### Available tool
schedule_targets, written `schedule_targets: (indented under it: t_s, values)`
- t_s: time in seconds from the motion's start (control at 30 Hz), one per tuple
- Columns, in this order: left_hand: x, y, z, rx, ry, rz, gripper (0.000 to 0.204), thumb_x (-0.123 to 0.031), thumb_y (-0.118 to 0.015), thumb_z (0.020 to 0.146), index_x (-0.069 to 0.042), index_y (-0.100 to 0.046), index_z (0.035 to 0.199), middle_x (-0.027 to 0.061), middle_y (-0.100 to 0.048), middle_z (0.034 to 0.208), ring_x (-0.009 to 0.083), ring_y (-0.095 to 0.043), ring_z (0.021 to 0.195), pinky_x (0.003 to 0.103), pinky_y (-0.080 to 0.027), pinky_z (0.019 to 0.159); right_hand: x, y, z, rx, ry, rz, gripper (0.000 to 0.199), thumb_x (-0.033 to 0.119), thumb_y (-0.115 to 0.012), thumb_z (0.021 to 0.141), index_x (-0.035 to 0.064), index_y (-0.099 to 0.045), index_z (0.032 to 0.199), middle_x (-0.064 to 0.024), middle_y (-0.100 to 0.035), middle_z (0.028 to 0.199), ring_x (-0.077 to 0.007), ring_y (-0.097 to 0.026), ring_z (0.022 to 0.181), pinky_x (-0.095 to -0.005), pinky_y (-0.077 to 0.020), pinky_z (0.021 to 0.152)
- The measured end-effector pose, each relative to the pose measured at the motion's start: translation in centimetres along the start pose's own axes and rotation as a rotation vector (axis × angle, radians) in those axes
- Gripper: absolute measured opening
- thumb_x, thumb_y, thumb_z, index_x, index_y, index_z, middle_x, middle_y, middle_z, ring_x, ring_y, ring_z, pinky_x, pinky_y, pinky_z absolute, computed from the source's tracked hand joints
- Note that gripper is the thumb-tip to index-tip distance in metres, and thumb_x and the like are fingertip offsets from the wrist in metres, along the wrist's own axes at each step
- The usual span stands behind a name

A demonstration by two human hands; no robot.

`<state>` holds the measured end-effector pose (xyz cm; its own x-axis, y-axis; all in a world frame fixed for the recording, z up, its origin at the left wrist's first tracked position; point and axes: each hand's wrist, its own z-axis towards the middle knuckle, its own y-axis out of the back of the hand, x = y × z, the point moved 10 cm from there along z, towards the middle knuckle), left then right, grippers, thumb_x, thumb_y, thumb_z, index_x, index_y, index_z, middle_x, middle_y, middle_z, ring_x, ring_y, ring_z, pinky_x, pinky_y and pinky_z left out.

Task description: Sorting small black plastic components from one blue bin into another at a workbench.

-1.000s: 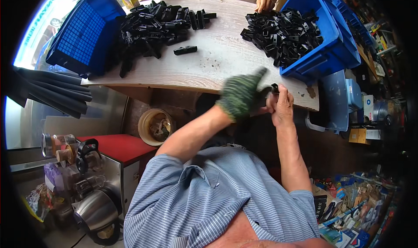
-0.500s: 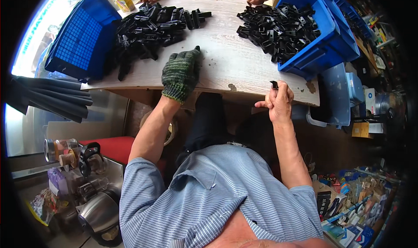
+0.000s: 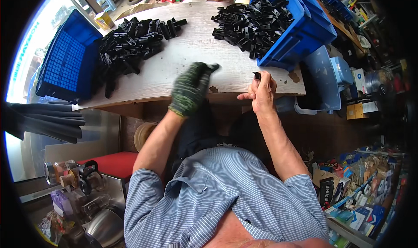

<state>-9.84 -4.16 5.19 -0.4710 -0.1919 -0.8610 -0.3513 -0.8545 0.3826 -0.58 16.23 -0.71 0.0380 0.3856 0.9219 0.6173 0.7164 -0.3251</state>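
While gloved left hand (image 3: 191, 88) blurs over table (image 3: 183, 61), grip unclear, bare right hand (image 3: 261, 91) pinches black part (image 3: 257, 75) at table edge, blue bin (image 3: 305, 30) beside.

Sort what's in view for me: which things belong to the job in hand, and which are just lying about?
In the job:
- gloved left hand
- bare right hand holding a small black part
- black parts in the blue bin
- pile of black parts on the table

Lying about:
- blue crate
- red stool
- jars
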Motion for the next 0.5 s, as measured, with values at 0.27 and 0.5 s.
schedule_targets:
  t_s: [0.27,0.5]
  values:
    - [-1.8,-8.4,0.4,0.113,-0.134,0.000,0.021,-0.022,-0.057,0.097,-0.005,-0.063,0.109,0.0192,-0.068,0.097,0.0389,-0.066,0.089,0.046,-0.052,0.073,0.1,1.2,0.1,-0.113,0.032,-0.002,0.027,0.030,-0.048,0.094,0.0135,-0.048,0.072,0.0014,-0.038,0.056,-0.0106,-0.036,0.039,-0.0355,-0.0477,0.036]
    - [-3.9,-9.0,-0.4,0.216,-0.437,0.199,0.021,-0.011,-0.057,0.095,-0.001,-0.062,0.112,0.0182,-0.064,0.111,0.0379,-0.063,0.098,0.043,-0.052,0.079,-0.2,1.1,-0.3,-0.124,0.087,0.002,0.026,0.028,-0.052,0.095,0.0135,-0.051,0.074,0.0026,-0.042,0.057,-0.0107,-0.037,0.039,-0.0285,-0.0374,0.037]
